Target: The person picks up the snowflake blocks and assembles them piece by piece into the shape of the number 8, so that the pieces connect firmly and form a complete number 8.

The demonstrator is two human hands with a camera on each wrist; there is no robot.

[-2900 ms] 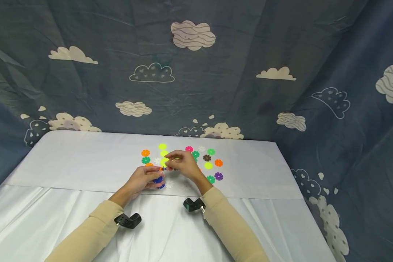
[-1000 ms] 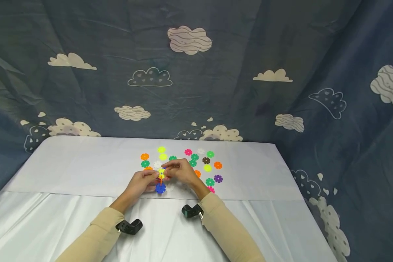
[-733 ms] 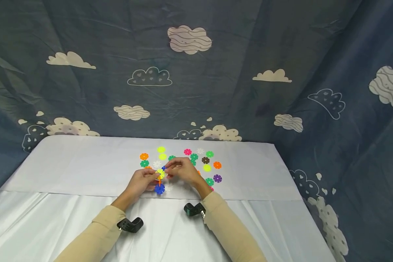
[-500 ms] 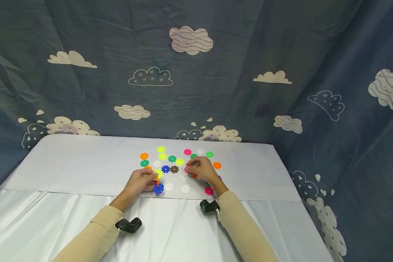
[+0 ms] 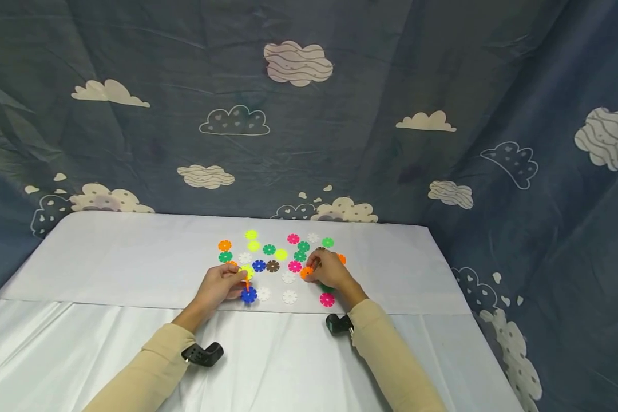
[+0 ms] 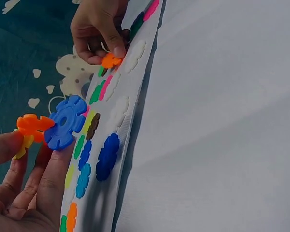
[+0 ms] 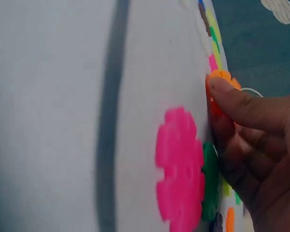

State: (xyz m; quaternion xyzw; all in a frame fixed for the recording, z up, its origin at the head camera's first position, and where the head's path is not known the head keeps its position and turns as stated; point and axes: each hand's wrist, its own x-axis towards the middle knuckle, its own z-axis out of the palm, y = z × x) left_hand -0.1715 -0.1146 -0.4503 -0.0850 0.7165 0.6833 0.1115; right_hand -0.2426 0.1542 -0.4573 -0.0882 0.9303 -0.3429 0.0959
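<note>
My left hand (image 5: pixel 218 286) pinches a small joined piece of plastic snowflake discs. In the left wrist view it consists of a yellow disc (image 6: pixel 23 146) mostly behind the thumb, an orange disc (image 6: pixel 33 125) and a blue disc (image 6: pixel 66 122) slotted into the orange one. Over to the right, my right hand (image 5: pixel 333 272) pinches a single orange disc (image 7: pixel 225 75) between thumb and fingers. That orange disc is at the table surface or just above it; I cannot tell which. A pink disc (image 7: pixel 180 169) and a green disc (image 7: pixel 210 181) lie beside the right hand.
Several loose discs lie flat between and behind the hands, among them a blue disc (image 5: pixel 259 265), a brown disc (image 5: pixel 272 266) and a white disc (image 5: pixel 290 297). They rest on a white-covered table (image 5: pixel 149 252). A dark cloud-patterned curtain (image 5: pixel 340 160) hangs behind it.
A yellow disc was joined to the left hand's piece. The right hand then let go, moved right and took hold of a loose orange disc. The left hand has stayed nearly in place.
</note>
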